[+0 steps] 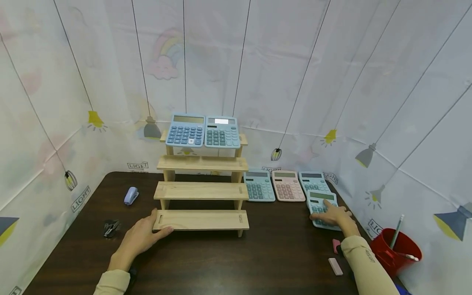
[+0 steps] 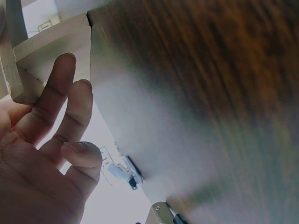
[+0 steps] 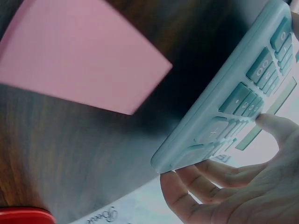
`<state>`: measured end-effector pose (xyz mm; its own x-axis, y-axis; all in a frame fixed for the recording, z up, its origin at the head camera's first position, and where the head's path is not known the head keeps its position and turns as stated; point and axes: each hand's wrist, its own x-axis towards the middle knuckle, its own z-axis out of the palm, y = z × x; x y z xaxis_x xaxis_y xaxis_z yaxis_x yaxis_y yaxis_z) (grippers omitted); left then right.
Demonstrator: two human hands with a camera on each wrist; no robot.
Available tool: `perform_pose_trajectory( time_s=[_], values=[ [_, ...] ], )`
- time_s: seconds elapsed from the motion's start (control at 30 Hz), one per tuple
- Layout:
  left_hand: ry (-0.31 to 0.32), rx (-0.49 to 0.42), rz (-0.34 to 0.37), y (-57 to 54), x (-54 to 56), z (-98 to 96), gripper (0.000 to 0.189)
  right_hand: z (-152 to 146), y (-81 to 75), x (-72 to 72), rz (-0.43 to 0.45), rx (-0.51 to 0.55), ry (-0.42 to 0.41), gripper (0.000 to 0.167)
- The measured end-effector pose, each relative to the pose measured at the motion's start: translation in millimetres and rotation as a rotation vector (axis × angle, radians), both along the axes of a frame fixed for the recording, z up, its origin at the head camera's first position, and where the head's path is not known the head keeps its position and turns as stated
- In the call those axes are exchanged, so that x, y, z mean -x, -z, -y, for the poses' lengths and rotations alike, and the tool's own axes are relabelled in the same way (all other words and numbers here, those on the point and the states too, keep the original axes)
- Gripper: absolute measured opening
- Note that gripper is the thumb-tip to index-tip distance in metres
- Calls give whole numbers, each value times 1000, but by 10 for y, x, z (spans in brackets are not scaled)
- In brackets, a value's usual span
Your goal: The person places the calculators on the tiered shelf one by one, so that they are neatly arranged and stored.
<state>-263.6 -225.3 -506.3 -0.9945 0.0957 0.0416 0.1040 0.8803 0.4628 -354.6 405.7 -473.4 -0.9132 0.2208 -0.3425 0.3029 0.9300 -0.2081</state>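
A stepped wooden stand point(image 1: 200, 220) stands at the middle of the table. My left hand point(image 1: 138, 237) holds the left end of its lowest step, thumb along the front edge and index finger at the side. In the left wrist view the other fingers point(image 2: 77, 109) are loosely bent beside the step. At the right, my right hand point(image 1: 333, 215) grips a teal calculator point(image 1: 321, 198), thumb at its left edge and one fingertip on the keys. The right wrist view shows this calculator point(image 3: 219, 102) tilted, with fingertips along its edge. Two blue calculators point(image 1: 185, 131) lean on the top step.
Behind the held calculator lie another teal calculator point(image 1: 313, 180), a pink one point(image 1: 288, 186) and a teal one point(image 1: 259, 186). Two pink erasers point(image 1: 335, 266) and a red cup point(image 1: 392, 254) with pencils are at the right. A small stapler point(image 1: 131, 196) and black clips point(image 1: 110, 228) lie left.
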Motion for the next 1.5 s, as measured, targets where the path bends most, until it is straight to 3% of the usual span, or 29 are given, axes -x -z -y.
perform_pose_trajectory(
  time_s=[0.2, 0.33, 0.63, 1.07, 1.5],
  values=[
    [-1, 5, 2, -3, -3, 16, 111, 127, -123, -3, -78, -17, -24, 121],
    [-1, 3, 6, -1, -7, 28, 111, 256, -209, -24, -136, -27, -89, 114],
    [-13, 5, 26, 1, 10, 49, 111, 638, -397, -39, -213, -24, -147, 108],
    [-13, 11, 27, 18, 0, 44, 112, 1299, -622, -181, -447, 29, -293, 93],
    [-1, 5, 39, 6, 3, -10, 113, 1838, -915, -183, -470, 113, -336, 94]
  ],
)
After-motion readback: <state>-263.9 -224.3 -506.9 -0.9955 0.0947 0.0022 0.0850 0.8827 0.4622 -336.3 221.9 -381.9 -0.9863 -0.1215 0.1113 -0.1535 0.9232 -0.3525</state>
